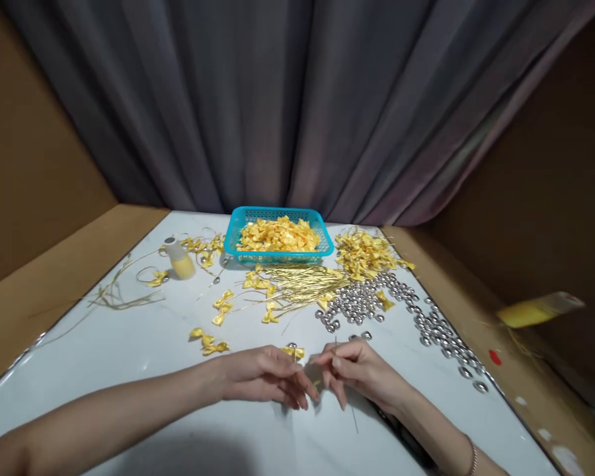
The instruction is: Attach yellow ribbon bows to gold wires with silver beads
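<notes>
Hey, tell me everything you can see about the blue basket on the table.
The turquoise-blue basket looks like plastic: roughly rectangular, round-cornered, with lattice walls and a smooth, solid rim. It stands upright and open-topped near the far edge of the white table, in front of the grey curtain. A heap of shiny yellow bows fills much of it. Gold cords lie just on its near side; whether they touch it is unclear. Neither hand touches it.

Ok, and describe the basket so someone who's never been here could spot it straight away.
Follow the white table to its far end, by the dark curtain. There sits a blue rectangular basket with perforated walls, heaped with yellow bows. Its blue walls set it apart from the loose bow pile on its right.
</notes>
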The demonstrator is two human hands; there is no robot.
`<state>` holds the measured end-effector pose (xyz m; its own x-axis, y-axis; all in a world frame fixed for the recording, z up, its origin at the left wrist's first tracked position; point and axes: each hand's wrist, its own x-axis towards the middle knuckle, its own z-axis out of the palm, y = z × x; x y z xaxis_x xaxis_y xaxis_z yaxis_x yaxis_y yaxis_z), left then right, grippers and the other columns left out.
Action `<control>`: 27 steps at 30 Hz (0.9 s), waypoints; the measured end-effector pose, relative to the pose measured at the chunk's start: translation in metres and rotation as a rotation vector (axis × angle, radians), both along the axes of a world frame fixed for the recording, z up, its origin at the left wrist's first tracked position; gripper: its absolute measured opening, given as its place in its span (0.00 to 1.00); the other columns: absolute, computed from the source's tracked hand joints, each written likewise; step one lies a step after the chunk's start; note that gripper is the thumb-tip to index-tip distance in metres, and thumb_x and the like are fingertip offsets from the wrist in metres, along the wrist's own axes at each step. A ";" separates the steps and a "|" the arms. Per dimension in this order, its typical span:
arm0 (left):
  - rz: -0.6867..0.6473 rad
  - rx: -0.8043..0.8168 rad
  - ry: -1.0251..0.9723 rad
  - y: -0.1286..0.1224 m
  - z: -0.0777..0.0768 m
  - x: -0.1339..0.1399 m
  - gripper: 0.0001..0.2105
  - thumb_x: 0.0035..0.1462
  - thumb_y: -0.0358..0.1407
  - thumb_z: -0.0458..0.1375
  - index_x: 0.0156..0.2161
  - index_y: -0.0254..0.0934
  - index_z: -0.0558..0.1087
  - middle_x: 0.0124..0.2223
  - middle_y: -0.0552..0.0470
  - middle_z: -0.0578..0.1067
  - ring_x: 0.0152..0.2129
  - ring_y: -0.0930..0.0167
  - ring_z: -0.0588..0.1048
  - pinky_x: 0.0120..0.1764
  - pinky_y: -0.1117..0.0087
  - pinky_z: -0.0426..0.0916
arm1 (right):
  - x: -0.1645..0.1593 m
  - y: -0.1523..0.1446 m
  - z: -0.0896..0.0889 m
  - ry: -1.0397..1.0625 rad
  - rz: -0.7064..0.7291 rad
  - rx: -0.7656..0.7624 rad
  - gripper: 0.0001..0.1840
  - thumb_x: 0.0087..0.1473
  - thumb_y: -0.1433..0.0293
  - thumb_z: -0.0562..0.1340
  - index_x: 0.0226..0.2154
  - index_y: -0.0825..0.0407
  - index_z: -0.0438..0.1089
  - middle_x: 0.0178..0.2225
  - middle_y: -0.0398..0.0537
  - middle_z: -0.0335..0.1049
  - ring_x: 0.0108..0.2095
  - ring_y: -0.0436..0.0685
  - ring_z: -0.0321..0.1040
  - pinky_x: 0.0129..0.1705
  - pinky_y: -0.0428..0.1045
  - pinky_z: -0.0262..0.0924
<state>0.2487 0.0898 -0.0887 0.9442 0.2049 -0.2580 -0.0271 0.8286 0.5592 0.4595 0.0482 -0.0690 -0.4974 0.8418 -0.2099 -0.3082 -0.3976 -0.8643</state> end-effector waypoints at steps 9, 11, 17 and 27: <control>-0.016 0.086 0.011 -0.001 -0.007 0.003 0.13 0.44 0.39 0.68 0.31 0.29 0.79 0.29 0.43 0.79 0.24 0.73 0.75 0.30 0.76 0.67 | 0.005 -0.009 -0.001 0.059 0.082 -0.041 0.15 0.43 0.64 0.71 0.29 0.59 0.72 0.20 0.47 0.74 0.14 0.47 0.65 0.14 0.40 0.58; -0.049 0.151 0.031 -0.002 -0.003 0.003 0.12 0.45 0.39 0.67 0.32 0.30 0.79 0.27 0.45 0.78 0.21 0.74 0.75 0.27 0.77 0.67 | 0.002 -0.010 -0.003 0.062 0.127 -0.068 0.15 0.42 0.66 0.71 0.26 0.59 0.69 0.19 0.47 0.73 0.13 0.47 0.64 0.13 0.40 0.58; -0.198 0.350 0.055 -0.008 0.007 0.003 0.11 0.47 0.38 0.66 0.33 0.30 0.78 0.27 0.45 0.79 0.19 0.74 0.75 0.27 0.76 0.69 | -0.001 -0.012 -0.006 -0.072 0.260 -0.045 0.14 0.41 0.67 0.71 0.24 0.61 0.72 0.18 0.47 0.71 0.15 0.46 0.66 0.15 0.39 0.60; -0.285 0.479 0.062 -0.011 0.009 0.001 0.09 0.49 0.35 0.65 0.33 0.29 0.77 0.25 0.48 0.78 0.18 0.74 0.75 0.26 0.76 0.69 | -0.003 -0.015 -0.008 -0.108 0.399 -0.029 0.15 0.41 0.67 0.71 0.30 0.61 0.72 0.18 0.43 0.69 0.17 0.46 0.65 0.18 0.41 0.63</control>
